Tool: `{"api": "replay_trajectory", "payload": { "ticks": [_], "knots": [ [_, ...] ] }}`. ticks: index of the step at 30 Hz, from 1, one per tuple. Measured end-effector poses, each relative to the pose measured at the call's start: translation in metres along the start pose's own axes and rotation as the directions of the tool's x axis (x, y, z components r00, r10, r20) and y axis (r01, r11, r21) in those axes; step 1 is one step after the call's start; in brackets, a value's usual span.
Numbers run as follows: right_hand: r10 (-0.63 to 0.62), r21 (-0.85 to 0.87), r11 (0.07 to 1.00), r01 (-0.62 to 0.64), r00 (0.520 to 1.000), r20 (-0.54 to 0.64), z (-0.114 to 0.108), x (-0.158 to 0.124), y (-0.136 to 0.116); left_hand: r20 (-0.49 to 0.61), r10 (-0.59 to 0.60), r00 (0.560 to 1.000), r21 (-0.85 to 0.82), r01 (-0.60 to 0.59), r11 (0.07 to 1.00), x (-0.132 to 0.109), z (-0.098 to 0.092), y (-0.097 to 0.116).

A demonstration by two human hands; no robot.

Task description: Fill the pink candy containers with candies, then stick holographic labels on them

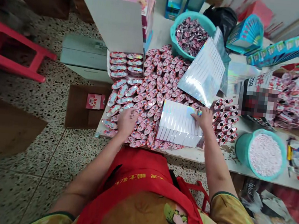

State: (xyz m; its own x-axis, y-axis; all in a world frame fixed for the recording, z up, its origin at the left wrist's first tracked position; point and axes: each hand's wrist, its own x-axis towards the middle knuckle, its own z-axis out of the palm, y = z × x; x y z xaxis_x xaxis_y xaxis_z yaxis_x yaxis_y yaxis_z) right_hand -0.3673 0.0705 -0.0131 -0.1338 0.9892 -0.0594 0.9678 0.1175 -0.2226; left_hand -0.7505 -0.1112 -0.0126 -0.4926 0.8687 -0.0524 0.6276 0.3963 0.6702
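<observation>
Preferably, packets [152, 110] under the curled left hand [126, 122] and white strips [177, 124] beneath the right hand [205, 118] should be pressed lightly; whether either pinches cannot be told.

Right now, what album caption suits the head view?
Left hand at pink packets, right hand on a shiny white stack.

Pkts [151, 86], pink/wht, oval ends up, packed tight; shiny wht sheet [178, 121], w/ strips, lies atop some.

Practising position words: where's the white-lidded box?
In the head view's left half, the box stands at the table's left edge, beyond the left hand, beside pink packets.
</observation>
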Motion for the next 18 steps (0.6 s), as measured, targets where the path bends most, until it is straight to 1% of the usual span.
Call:
{"api": "replay_trajectory", "payload": {
  "ticks": [1, 2, 4, 5, 6, 7, 9, 11, 13, 16, 18],
  "knots": [
    [-0.021, -0.040, 0.999, 0.022, 0.999, 0.039, 0.004, 0.004, 0.001, 0.048, 0.102, 0.994, -0.003, -0.102, 0.995, 0.001, 0.024, 0.031],
    [-0.036, -0.069, 0.997, 0.041, 0.997, 0.069, 0.008, 0.006, 0.000, 0.097, 0.201, 0.975, -0.009, -0.201, 0.980, 0.004, 0.049, 0.060],
    [-0.059, -0.081, 0.994, 0.068, 0.993, 0.105, 0.015, 0.008, -0.002, 0.203, 0.367, 0.908, -0.024, -0.370, 0.929, 0.011, 0.099, 0.112],
    [-0.064, -0.070, 0.995, 0.072, 0.992, 0.109, 0.016, 0.008, -0.001, 0.249, 0.419, 0.874, -0.018, -0.428, 0.904, 0.016, 0.122, 0.134],
    [-0.067, -0.055, 0.996, 0.073, 0.992, 0.105, 0.017, 0.009, 0.000, 0.284, 0.450, 0.846, 0.000, -0.470, 0.883, 0.021, 0.143, 0.152],
    [-0.070, -0.040, 0.996, 0.075, 0.993, 0.099, 0.017, 0.009, 0.001, 0.311, 0.461, 0.831, 0.032, -0.494, 0.869, 0.027, 0.162, 0.166],
    [-0.081, -0.028, 0.996, 0.084, 0.992, 0.093, 0.015, 0.012, 0.004, 0.340, 0.451, 0.826, 0.118, -0.513, 0.851, 0.037, 0.190, 0.184],
    [-0.109, -0.034, 0.993, 0.113, 0.989, 0.099, 0.013, 0.015, 0.006, 0.339, 0.432, 0.836, 0.186, -0.509, 0.840, 0.043, 0.206, 0.191],
    [-0.161, -0.033, 0.986, 0.165, 0.982, 0.100, 0.010, 0.018, 0.006, 0.321, 0.417, 0.850, 0.211, -0.494, 0.844, 0.047, 0.213, 0.192],
    [-0.217, -0.002, 0.976, 0.218, 0.969, 0.116, 0.008, 0.024, 0.005, 0.314, 0.392, 0.865, 0.200, -0.464, 0.863, 0.050, 0.213, 0.189],
    [-0.229, 0.050, 0.973, 0.224, 0.963, 0.140, 0.008, 0.029, 0.005, 0.340, 0.393, 0.854, 0.159, -0.464, 0.871, 0.051, 0.211, 0.188]
  ]
}}
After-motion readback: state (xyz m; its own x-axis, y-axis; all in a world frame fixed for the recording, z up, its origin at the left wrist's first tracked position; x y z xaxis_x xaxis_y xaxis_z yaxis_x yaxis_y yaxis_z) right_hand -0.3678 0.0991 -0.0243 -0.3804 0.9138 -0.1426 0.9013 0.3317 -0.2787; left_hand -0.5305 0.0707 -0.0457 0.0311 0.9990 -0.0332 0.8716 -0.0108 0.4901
